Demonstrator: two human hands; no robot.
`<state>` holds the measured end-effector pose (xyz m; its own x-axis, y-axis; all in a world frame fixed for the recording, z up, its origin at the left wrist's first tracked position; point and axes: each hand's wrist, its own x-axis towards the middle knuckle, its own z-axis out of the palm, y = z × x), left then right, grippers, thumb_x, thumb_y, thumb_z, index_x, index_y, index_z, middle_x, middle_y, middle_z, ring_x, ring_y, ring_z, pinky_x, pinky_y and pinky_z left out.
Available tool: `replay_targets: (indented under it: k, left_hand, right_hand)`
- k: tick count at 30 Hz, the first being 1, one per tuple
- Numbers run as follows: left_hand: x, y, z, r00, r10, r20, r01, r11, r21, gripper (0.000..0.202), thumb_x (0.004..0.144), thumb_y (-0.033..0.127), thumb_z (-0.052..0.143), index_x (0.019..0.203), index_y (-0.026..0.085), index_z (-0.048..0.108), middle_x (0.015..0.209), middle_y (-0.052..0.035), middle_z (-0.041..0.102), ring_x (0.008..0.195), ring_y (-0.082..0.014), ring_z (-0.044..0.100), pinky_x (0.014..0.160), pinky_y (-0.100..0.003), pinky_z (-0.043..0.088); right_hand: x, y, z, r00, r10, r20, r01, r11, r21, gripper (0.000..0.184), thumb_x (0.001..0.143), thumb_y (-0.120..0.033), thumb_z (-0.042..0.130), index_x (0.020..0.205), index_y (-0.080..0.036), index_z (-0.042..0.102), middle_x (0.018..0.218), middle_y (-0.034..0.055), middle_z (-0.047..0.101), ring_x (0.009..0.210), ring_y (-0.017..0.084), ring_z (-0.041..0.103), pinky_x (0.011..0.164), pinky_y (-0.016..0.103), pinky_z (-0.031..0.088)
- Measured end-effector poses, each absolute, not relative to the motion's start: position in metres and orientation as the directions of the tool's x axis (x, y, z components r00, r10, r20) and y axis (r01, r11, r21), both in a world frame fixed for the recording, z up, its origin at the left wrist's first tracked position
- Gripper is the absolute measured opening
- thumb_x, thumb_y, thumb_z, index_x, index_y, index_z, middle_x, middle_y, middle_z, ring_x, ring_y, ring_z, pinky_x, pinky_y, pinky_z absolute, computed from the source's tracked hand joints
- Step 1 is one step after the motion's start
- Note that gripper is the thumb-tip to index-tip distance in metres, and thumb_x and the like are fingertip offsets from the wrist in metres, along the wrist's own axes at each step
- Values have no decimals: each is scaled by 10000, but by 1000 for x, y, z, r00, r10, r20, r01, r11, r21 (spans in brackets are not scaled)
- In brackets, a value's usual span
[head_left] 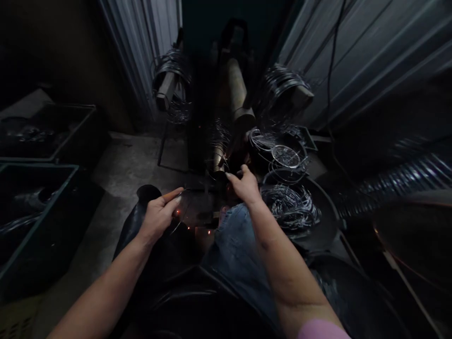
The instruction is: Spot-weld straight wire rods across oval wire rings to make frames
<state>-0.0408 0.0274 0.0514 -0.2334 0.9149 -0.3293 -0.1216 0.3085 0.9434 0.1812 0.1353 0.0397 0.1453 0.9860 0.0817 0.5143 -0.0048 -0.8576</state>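
Observation:
The scene is dim. My left hand (159, 213) is cupped, its fingers curled along the edge of a thin wire ring (183, 209) in front of my lap. My right hand (243, 182) reaches forward to the foot of a dark machine (226, 117), fingers pinched close together on the ring's far side near the machine's metal cylinder (219, 157). A few small orange sparks (192, 228) glow between my hands. My jeans-clad knee (233, 245) lies under the right forearm.
Heaps of wire rings (289, 207) lie to the right in dark round pans (318, 226). More wire coils hang on arms (169, 75) beside the machine. Dark crates (31, 207) stand at the left. Corrugated metal walls (370, 56) close in behind.

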Motion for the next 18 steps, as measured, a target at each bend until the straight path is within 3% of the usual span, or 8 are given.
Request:
replay_targets:
  k: [2,5,7,10,13,16,18]
  left_hand:
    - [-41,19,56,-160,923,-349,-181,320,930,441,696,324,629,1109,171,608,445,56,464,344,-42,348,317,-145,198]
    - [-26,14,50,40,913,-406,-332,395,856,410,716,291,608,1110,176,600,456,62,464,322,-28,322,333,-146,243]
    - [-7,10,36,142,873,-467,-362,485,796,389,696,266,632,1071,163,617,518,42,514,372,-36,398,383,-153,322]
    - [21,0,10,283,746,-603,-248,664,705,404,612,205,708,1005,137,649,654,-15,599,537,-79,531,515,-180,427]
    - [40,-7,-6,407,603,-686,-99,776,623,456,576,179,732,1024,156,651,667,-15,603,558,-87,541,549,-197,438]
    - [48,-6,-12,425,558,-713,-57,802,594,476,561,184,741,1029,182,653,642,3,585,519,-80,523,512,-192,419]
    - [48,-5,-14,414,535,-737,-35,818,574,485,542,199,754,1018,195,659,641,1,589,523,-92,529,519,-205,429]
  right_hand:
    - [178,109,35,-15,1000,20,466,24,-884,439,614,-406,662,977,-173,579,849,32,593,745,145,527,663,250,421]
    - [184,53,27,-324,928,-186,298,-86,-951,298,690,-399,601,904,-191,598,719,-13,583,599,105,510,554,210,416]
    - [199,17,20,-331,897,-292,267,-207,-941,225,738,-394,550,791,-183,604,602,-32,547,505,83,473,496,192,394]
    - [238,-28,8,-118,917,-382,297,-335,-894,256,738,-419,549,770,-172,604,544,-40,527,438,79,462,456,193,382]
    - [296,-59,-11,175,885,-432,338,-466,-818,374,757,-462,515,961,-157,588,622,-16,578,443,97,495,462,217,399]
    - [365,-78,-32,509,757,-410,376,-624,-685,399,841,-419,418,1117,-147,514,895,67,620,657,136,576,595,250,450]
    - [408,-86,-45,682,619,-389,362,-748,-556,365,870,-351,419,1164,-143,478,1074,106,568,870,172,572,725,298,459]
